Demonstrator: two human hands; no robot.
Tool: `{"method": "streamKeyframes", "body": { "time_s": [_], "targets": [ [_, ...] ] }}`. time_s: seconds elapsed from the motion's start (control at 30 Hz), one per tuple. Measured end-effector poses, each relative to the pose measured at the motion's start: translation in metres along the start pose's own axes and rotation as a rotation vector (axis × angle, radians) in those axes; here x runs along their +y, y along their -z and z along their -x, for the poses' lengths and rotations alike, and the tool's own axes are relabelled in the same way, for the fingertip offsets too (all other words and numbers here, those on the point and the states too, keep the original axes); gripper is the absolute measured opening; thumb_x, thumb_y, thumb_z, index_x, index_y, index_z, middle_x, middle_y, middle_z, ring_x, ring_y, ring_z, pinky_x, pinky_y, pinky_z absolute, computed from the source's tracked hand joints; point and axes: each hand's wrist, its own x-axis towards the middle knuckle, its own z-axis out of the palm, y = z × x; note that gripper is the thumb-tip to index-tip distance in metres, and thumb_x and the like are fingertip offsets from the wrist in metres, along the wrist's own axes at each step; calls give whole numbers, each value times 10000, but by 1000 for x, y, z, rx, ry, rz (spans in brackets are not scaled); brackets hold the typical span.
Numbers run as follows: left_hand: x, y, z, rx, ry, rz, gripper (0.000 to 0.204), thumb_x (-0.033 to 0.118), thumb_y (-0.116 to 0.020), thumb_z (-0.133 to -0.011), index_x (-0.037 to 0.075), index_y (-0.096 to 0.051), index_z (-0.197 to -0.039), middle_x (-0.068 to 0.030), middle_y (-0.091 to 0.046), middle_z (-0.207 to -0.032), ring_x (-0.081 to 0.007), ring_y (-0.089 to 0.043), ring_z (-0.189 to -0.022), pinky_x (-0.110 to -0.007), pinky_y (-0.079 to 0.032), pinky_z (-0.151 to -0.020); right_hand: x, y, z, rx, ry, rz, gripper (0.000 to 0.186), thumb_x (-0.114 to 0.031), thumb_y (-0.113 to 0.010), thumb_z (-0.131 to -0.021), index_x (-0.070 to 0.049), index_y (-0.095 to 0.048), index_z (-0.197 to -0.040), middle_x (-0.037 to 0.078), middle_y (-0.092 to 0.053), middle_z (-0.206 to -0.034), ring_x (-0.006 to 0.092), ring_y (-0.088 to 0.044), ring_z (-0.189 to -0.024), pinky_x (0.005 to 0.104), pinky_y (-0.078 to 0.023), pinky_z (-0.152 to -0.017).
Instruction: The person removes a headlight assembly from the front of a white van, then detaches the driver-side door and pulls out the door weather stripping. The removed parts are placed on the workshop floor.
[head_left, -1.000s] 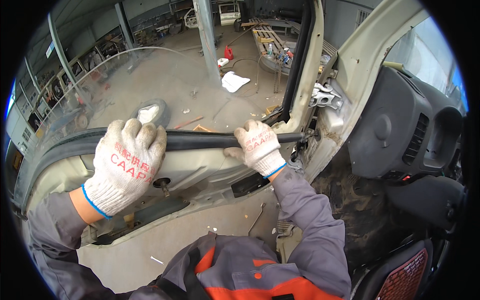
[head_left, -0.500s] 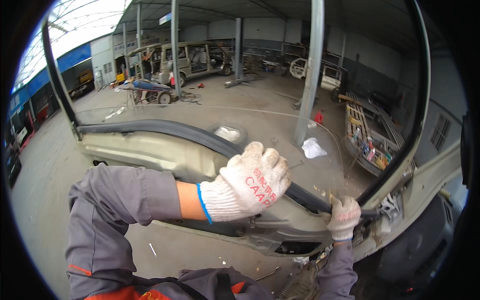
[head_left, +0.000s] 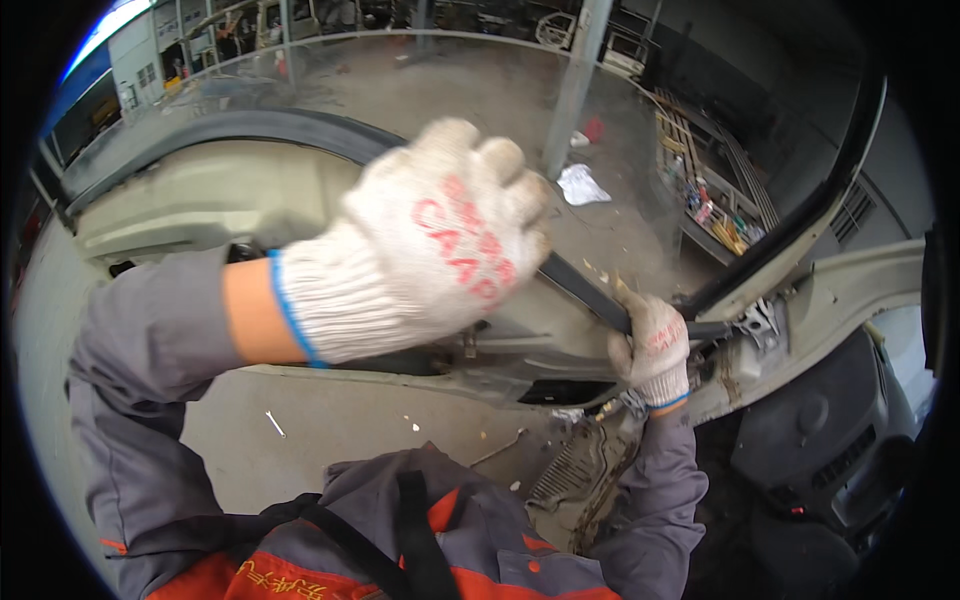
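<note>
Both my hands wear white knit gloves with red print and blue cuffs. My left hand is large in view, raised over the middle of the black window strip on a cream car door; its fingers are curled, and whatever they hold is hidden. My right hand grips the strip near the front end of the door, beside the black upright window channel. The window glass stands above the strip, its curved top edge showing. A metal door hinge is just right of my right hand.
Black dashboard at lower right. Beyond the glass are a steel post, a slatted rack with items on it, a white cloth and vehicle bodies farther back. A wrench lies on the floor below the door.
My left hand has left the strip's left part, moving rightward and then upward, nearer the camera. My right hand stays on the strip. The view has swung left and back down.
</note>
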Motion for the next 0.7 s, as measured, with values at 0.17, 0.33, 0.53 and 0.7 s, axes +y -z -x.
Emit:
{"method": "streamKeyframes", "body": {
  "time_s": [0.17,0.33,0.53,0.7],
  "targets": [
    [-56,62,45,118,30,-147,479,70,-753,-829,69,-676,-1302,-142,-655,-1268,-341,-638,-1179,-457,-528,-1000,-2,13,20,-11,-80,16,421,-139,-740,-800,-43,-627,-1194,159,-682,-1022,380,-657,-953,469,-520,-855],
    [-97,72,109,57,256,-192,452,110,-773,-876,79,-682,-1317,-126,-664,-1278,-343,-645,-1158,-427,-531,-988,-22,15,8,-38,-152,-152,491,-97,-702,-764,-17,-635,-1243,186,-696,-1158,391,-660,-1084,477,-519,-951],
    [-108,67,107,125,169,-221,357,138,-774,-886,60,-725,-1231,-128,-690,-1201,-335,-663,-1094,-434,-535,-956,-74,2,-45,141,-135,-160,487,-157,-839,-764,-30,-656,-1196,185,-711,-1074,382,-691,-938,433,-557,-838],
    [-110,62,111,184,122,-272,337,130,-772,-883,73,-729,-1212,-129,-690,-1170,-329,-673,-1054,-428,-548,-911,-81,-13,-59,301,-148,-215,214,-128,-724,-872,-17,-705,-1053,172,-712,-926,365,-707,-817,402,-565,-752]
  ]
}}
